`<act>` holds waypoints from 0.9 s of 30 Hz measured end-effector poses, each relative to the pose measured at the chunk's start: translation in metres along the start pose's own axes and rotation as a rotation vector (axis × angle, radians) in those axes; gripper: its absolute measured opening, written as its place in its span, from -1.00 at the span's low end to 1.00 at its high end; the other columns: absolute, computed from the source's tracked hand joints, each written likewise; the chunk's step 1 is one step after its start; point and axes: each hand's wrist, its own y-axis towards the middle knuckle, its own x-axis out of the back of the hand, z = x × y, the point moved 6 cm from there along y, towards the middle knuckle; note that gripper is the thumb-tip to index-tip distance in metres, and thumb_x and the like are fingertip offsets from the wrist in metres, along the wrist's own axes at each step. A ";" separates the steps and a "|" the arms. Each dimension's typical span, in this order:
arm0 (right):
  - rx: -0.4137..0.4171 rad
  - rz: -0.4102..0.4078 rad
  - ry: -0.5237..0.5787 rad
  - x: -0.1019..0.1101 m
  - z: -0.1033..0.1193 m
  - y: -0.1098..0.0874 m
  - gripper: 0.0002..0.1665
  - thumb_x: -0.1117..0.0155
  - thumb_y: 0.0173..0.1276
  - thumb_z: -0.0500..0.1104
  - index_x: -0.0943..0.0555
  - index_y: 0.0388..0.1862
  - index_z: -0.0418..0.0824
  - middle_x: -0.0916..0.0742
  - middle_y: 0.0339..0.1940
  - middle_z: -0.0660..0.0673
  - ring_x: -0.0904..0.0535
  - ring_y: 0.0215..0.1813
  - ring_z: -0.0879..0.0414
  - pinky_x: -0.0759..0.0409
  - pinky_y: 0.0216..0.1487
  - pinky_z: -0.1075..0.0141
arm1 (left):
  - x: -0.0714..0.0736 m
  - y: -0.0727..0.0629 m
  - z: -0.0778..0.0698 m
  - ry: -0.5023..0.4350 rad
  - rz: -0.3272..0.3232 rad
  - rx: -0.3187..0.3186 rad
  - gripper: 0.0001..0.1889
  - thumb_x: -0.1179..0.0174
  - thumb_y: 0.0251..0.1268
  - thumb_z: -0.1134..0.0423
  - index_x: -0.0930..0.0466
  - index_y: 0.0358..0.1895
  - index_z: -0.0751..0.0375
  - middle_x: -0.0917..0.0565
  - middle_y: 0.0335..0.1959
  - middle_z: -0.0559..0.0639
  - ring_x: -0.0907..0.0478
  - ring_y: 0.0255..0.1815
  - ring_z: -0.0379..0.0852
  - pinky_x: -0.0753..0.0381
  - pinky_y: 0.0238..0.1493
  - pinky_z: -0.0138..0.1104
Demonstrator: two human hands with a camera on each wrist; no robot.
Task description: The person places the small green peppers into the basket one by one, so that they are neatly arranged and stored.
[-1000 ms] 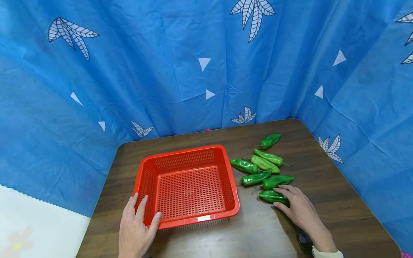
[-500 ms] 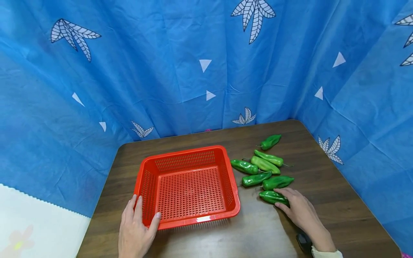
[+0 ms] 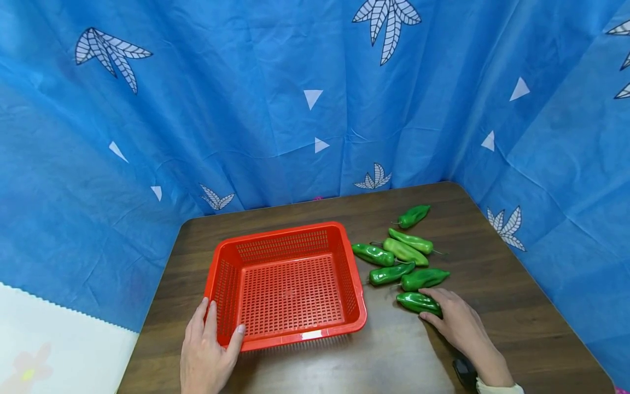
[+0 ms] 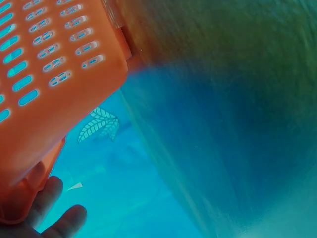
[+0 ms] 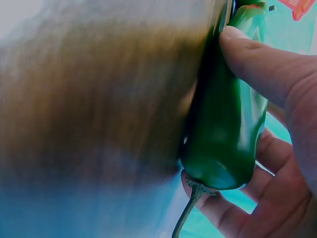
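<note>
The red plastic basket (image 3: 290, 290), with slotted walls, stands on the left half of the table. My left hand (image 3: 206, 350) holds its near left corner, thumb over the near rim and fingers along the left rim. In the left wrist view, two fingers (image 4: 69, 220) show outside the rim (image 4: 49, 171). On the right, my right hand (image 3: 458, 320) grips a glossy dark green pepper (image 3: 413, 302) lying on the table. The right wrist view shows the thumb (image 5: 262, 62) pressed on one side of this pepper (image 5: 223, 134), fingers around the other, stem free.
Several more green peppers lie between the basket and the right hand, among them a dark one (image 3: 423, 279) just beyond the held pepper, a pale one (image 3: 404, 251) and one at the back (image 3: 413, 216). A blue curtain (image 3: 275, 109) surrounds the wooden table (image 3: 492, 262).
My left hand's fingers have drawn together and settled onto the basket's left rim. The right hand has stayed at the same pepper, almost unmoved.
</note>
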 end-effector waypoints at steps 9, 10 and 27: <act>-0.017 0.017 0.018 0.001 -0.001 0.001 -0.34 -0.59 0.10 -0.05 -0.63 0.20 -0.16 -0.75 0.07 -0.20 -0.68 0.07 -0.18 -0.64 -0.01 -0.12 | 0.000 -0.002 -0.002 0.018 0.004 0.015 -0.14 -0.38 0.11 -0.12 -0.44 0.33 0.50 -0.37 0.44 0.32 -0.39 0.31 0.35 -0.47 0.14 0.27; -0.018 0.018 0.020 0.001 -0.001 0.001 -0.34 -0.59 0.10 -0.05 -0.63 0.19 -0.16 -0.75 0.07 -0.20 -0.68 0.07 -0.17 -0.64 -0.02 -0.12 | 0.000 -0.002 -0.002 0.020 0.000 0.013 -0.14 -0.39 0.11 -0.12 -0.44 0.33 0.50 -0.38 0.43 0.33 -0.39 0.30 0.35 -0.48 0.14 0.27; 0.047 -0.037 -0.010 0.002 0.001 -0.003 -0.39 -0.58 0.12 -0.12 -0.61 0.17 -0.13 -0.74 0.03 -0.13 -0.69 0.03 -0.10 -0.66 -0.08 -0.05 | -0.001 0.000 0.000 0.030 0.012 0.027 -0.17 -0.37 0.14 -0.14 -0.47 0.33 0.44 -0.36 0.45 0.31 -0.38 0.31 0.35 -0.46 0.11 0.30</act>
